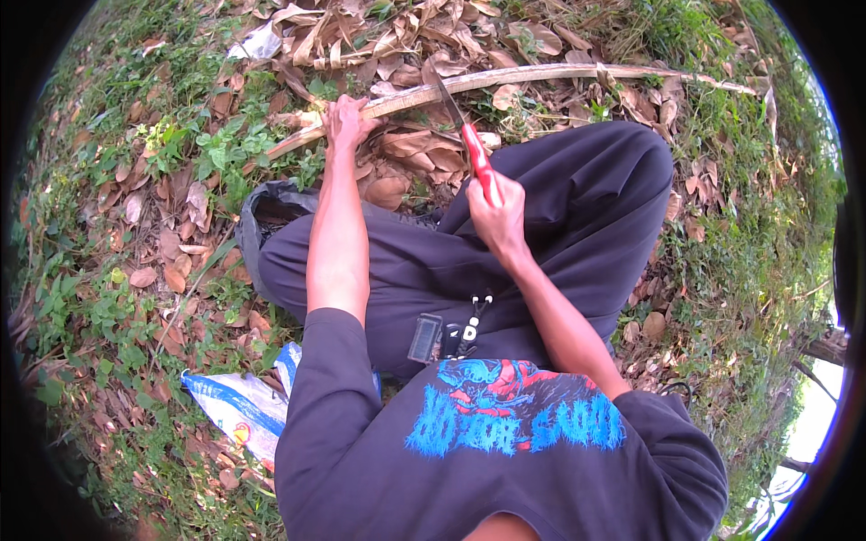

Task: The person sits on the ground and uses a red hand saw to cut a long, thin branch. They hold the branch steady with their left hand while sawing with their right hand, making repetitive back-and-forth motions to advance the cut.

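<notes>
A long, pale strip of wood [505, 77] runs across the ground in front of me, appearing bowed in the wide view. My left hand [345, 124] is closed on it toward its left part, the arm stretched straight out. In my right hand [498, 209] is a red-handled knife [475, 151], fingers wrapped round the rear of the handle. Its narrow dark blade points away from me and crosses the strip, just right of my left hand. Whether the edge bites into the wood cannot be made out.
Dry brown leaves [415, 153] and green weeds [221, 149] cover the ground. My bent legs in dark trousers [577, 180] lie close below the strip. A small dark device [425, 338] and a beaded cord [471, 329] rest on my lap. A white-and-blue sack [239, 406] lies at left.
</notes>
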`<state>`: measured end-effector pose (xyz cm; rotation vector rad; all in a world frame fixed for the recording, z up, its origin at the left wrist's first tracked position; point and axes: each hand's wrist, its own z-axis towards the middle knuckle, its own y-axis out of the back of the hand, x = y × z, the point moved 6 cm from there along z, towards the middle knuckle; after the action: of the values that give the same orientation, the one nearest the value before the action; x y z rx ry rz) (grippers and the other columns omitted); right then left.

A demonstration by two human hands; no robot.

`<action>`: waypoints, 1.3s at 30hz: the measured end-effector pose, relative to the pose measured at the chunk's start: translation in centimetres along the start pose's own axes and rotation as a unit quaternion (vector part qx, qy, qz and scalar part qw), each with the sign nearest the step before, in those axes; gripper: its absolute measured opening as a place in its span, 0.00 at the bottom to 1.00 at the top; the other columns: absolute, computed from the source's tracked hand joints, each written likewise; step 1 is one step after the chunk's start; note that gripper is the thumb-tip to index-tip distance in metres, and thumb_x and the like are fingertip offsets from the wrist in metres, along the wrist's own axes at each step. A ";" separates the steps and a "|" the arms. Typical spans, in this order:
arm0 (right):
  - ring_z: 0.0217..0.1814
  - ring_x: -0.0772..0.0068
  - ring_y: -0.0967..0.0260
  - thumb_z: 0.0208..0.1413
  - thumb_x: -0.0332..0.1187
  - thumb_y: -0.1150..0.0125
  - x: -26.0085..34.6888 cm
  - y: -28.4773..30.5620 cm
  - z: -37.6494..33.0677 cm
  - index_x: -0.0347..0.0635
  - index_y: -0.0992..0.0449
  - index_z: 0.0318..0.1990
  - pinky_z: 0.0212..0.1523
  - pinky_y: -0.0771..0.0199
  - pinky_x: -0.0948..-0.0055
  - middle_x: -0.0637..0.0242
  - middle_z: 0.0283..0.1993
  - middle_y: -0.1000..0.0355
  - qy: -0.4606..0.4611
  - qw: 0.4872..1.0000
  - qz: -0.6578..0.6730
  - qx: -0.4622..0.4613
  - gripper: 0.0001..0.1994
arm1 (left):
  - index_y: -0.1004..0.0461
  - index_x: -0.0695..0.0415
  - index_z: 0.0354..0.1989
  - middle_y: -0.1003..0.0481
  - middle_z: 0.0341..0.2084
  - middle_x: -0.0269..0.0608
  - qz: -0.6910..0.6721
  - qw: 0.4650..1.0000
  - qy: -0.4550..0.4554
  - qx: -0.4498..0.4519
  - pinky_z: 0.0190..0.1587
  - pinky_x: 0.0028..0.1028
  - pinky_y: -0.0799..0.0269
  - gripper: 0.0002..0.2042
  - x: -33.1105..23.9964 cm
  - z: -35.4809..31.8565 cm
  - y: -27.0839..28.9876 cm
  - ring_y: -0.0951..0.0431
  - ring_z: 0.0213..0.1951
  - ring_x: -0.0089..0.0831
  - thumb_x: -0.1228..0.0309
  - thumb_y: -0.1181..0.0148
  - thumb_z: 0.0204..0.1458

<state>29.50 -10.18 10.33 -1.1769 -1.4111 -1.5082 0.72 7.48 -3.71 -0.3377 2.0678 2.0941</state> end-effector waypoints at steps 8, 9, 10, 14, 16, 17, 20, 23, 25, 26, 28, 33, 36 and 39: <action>0.17 0.80 0.48 0.54 0.28 0.43 -0.1 -1.6 2.4 0.32 0.34 0.23 0.19 0.43 0.67 0.62 0.14 0.42 0.033 0.999 -0.016 -0.003 0.12 | 0.19 0.42 0.51 0.26 0.46 0.36 -0.002 1.000 -0.009 0.030 0.57 0.46 0.35 0.28 0.5 0.8 -0.1 0.29 0.53 0.43 0.53 0.24 0.37; 0.17 0.80 0.48 0.54 0.28 0.43 0.0 -1.1 1.8 0.32 0.34 0.22 0.19 0.43 0.67 0.62 0.14 0.43 0.012 1.000 -0.005 0.005 0.11 | 0.19 0.43 0.51 0.26 0.46 0.37 -0.008 1.000 -0.011 0.027 0.57 0.45 0.34 0.28 0.4 1.1 0.2 0.29 0.52 0.43 0.54 0.24 0.37; 0.14 0.61 0.37 0.52 0.27 0.42 1.2 -0.4 0.6 0.33 0.34 0.22 0.20 0.36 0.62 0.52 0.15 0.37 0.048 0.998 -0.027 0.009 0.10 | 0.19 0.44 0.51 0.25 0.46 0.37 -0.015 0.999 -0.012 0.030 0.56 0.45 0.34 0.28 0.3 1.1 0.3 0.28 0.52 0.44 0.54 0.24 0.37; 0.14 0.69 0.37 0.52 0.26 0.43 0.6 1.0 -2.7 0.32 0.31 0.24 0.21 0.36 0.66 0.56 0.15 0.37 -0.004 0.999 -0.008 0.039 0.08 | 0.18 0.47 0.50 0.24 0.46 0.41 -0.016 0.999 -0.008 0.029 0.55 0.45 0.32 0.29 0.7 1.1 0.4 0.27 0.51 0.46 0.51 0.23 0.35; 0.14 0.71 0.37 0.52 0.26 0.43 0.4 0.9 -2.4 0.32 0.30 0.24 0.21 0.35 0.67 0.56 0.15 0.37 -0.006 0.999 0.007 0.037 0.08 | 0.18 0.47 0.50 0.24 0.47 0.42 -0.015 1.000 -0.006 0.025 0.56 0.44 0.32 0.30 0.2 0.9 0.3 0.27 0.52 0.46 0.50 0.23 0.34; 0.14 0.69 0.37 0.51 0.26 0.43 1.3 0.7 -1.6 0.32 0.30 0.24 0.21 0.35 0.66 0.55 0.15 0.37 0.006 0.999 -0.018 0.040 0.08 | 0.18 0.47 0.50 0.24 0.47 0.42 -0.019 1.000 -0.003 0.025 0.56 0.44 0.31 0.31 -0.2 0.9 0.4 0.27 0.52 0.46 0.49 0.23 0.34; 0.14 0.66 0.35 0.50 0.27 0.42 0.5 -1.0 -0.1 0.32 0.30 0.24 0.22 0.35 0.65 0.52 0.15 0.36 0.041 0.999 -0.024 0.019 0.08 | 0.18 0.47 0.50 0.24 0.47 0.44 -0.016 0.999 -0.010 0.027 0.56 0.44 0.31 0.31 0.5 1.2 0.4 0.27 0.52 0.46 0.47 0.24 0.35; 0.15 0.72 0.37 0.50 0.28 0.41 0.1 -1.6 0.2 0.31 0.32 0.22 0.21 0.36 0.65 0.53 0.14 0.38 0.037 0.999 -0.017 0.008 0.10 | 0.18 0.47 0.50 0.24 0.47 0.45 -0.014 0.999 -0.010 0.030 0.57 0.44 0.31 0.30 0.2 1.4 0.4 0.26 0.52 0.46 0.48 0.24 0.35; 0.15 0.76 0.38 0.51 0.28 0.42 -0.4 -0.8 1.1 0.31 0.32 0.21 0.20 0.37 0.65 0.55 0.14 0.39 -0.001 1.000 -0.018 0.019 0.11 | 0.18 0.47 0.49 0.24 0.47 0.45 -0.014 0.999 0.001 0.037 0.57 0.44 0.31 0.30 0.0 1.5 0.8 0.26 0.52 0.47 0.48 0.24 0.36; 0.16 0.80 0.41 0.51 0.28 0.43 -0.8 -0.5 2.2 0.31 0.33 0.21 0.18 0.39 0.66 0.57 0.13 0.40 -0.010 0.999 0.041 -0.010 0.11 | 0.18 0.47 0.50 0.24 0.48 0.45 -0.016 0.999 0.006 0.045 0.57 0.44 0.31 0.30 0.0 1.6 0.7 0.26 0.52 0.47 0.48 0.24 0.36; 0.17 0.79 0.44 0.52 0.28 0.43 -0.2 -0.4 2.8 0.32 0.34 0.21 0.20 0.41 0.66 0.60 0.14 0.41 0.017 1.000 0.000 0.002 0.11 | 0.18 0.47 0.50 0.24 0.48 0.45 -0.020 0.998 0.013 0.057 0.57 0.44 0.31 0.30 0.1 1.4 0.5 0.26 0.53 0.46 0.48 0.24 0.36; 0.18 0.79 0.47 0.52 0.29 0.42 0.3 -2.5 3.3 0.33 0.35 0.21 0.21 0.42 0.67 0.62 0.14 0.43 0.015 1.000 -0.016 0.003 0.12 | 0.18 0.46 0.50 0.24 0.48 0.43 -0.038 0.996 0.023 0.075 0.58 0.44 0.32 0.30 -0.3 1.4 0.3 0.26 0.53 0.45 0.49 0.23 0.35; 0.18 0.80 0.47 0.52 0.28 0.42 1.5 -2.8 3.0 0.33 0.35 0.22 0.21 0.41 0.67 0.62 0.14 0.43 0.009 1.000 -0.008 0.000 0.11 | 0.19 0.45 0.51 0.24 0.48 0.41 -0.015 0.998 0.019 0.058 0.58 0.45 0.32 0.29 1.0 1.4 0.0 0.27 0.53 0.44 0.51 0.23 0.36; 0.17 0.72 0.42 0.51 0.28 0.42 1.1 -1.8 1.6 0.32 0.34 0.22 0.21 0.38 0.65 0.57 0.15 0.40 -0.020 1.000 -0.013 -0.004 0.11 | 0.18 0.45 0.50 0.24 0.48 0.41 -0.020 0.999 0.006 0.050 0.58 0.45 0.33 0.29 -0.3 0.9 0.3 0.26 0.53 0.44 0.51 0.23 0.36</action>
<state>27.67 -8.33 10.75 -1.2037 -1.4541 -1.5174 0.86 8.34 -3.38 -0.3762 2.1441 1.9633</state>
